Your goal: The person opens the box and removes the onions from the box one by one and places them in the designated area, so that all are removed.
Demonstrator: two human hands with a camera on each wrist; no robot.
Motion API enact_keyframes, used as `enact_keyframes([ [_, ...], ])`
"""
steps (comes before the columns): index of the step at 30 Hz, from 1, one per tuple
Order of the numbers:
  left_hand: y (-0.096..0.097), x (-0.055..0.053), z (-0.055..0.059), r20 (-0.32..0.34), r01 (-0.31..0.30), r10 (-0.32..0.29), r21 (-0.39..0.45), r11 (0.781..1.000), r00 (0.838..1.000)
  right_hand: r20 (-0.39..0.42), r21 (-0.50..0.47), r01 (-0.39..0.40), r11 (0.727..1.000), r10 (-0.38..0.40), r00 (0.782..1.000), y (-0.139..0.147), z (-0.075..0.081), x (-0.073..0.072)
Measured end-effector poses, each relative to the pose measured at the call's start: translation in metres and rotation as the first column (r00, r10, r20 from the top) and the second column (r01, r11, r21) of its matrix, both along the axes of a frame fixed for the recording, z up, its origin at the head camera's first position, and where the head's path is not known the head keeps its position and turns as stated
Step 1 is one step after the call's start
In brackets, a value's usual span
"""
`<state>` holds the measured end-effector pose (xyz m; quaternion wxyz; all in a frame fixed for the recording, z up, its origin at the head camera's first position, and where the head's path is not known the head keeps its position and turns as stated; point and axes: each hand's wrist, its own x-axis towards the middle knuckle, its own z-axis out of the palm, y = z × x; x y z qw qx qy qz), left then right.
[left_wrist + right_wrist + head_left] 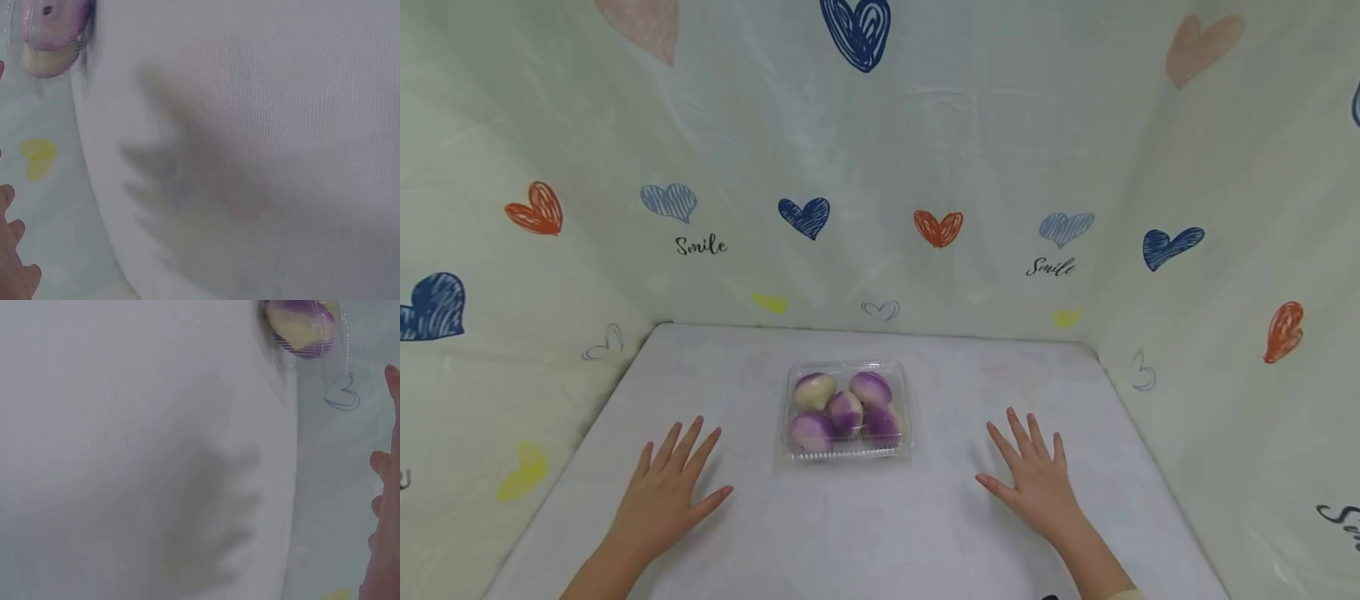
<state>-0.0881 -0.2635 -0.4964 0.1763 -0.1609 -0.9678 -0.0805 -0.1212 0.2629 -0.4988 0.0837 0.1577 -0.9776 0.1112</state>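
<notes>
A clear plastic clamshell box (pixel 847 452) sits near the back middle of the white table. Inside it lie several purple-and-white turnips (pixel 846 412). To the box's left, my left hand (pixel 662 496) is spread over the table with its fingers straight, holding nothing. My right hand (pixel 1037 487) is likewise spread, on the right side of the box and apart from it. Each wrist view shows a hand's shadow on the table, with fingers at the frame's outer edge and a turnip (pixel 53 28) in the box at the top corner.
The table (pixel 865 533) has a white cover. Behind it and along both sides hangs a pale curtain (pixel 880 150) printed with hearts and the word "Smile". A small dark object (pixel 1050 597) shows at the bottom edge of the head view.
</notes>
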Motion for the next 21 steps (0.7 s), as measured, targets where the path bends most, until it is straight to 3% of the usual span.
enact_keyframes([
  [7, 0.009, -0.001, -0.005, 0.024, -0.002, 0.001, 0.082, 0.997, 1.000, 0.113, -0.172, 0.026, 0.985, -0.006, 0.994, -0.016, 0.003, 0.000],
  [11, 0.016, 0.000, -0.010, 0.027, -0.014, 0.009, 0.171, 0.985, 1.000, 0.114, -0.251, 0.020, 0.968, 0.009, 0.993, -0.024, 0.002, 0.001],
  [15, 0.024, 0.003, -0.013, 0.048, -0.029, 0.016, 0.292, 0.956, 0.999, 0.131, -0.331, 0.024, 0.943, 0.021, 0.991, -0.030, -0.002, 0.001],
  [21, 0.036, 0.004, -0.013, 0.138, -0.073, 0.015, 0.424, 0.903, 0.990, 0.195, -0.501, 0.067, 0.863, 0.037, 0.980, -0.042, -0.007, 0.003],
])
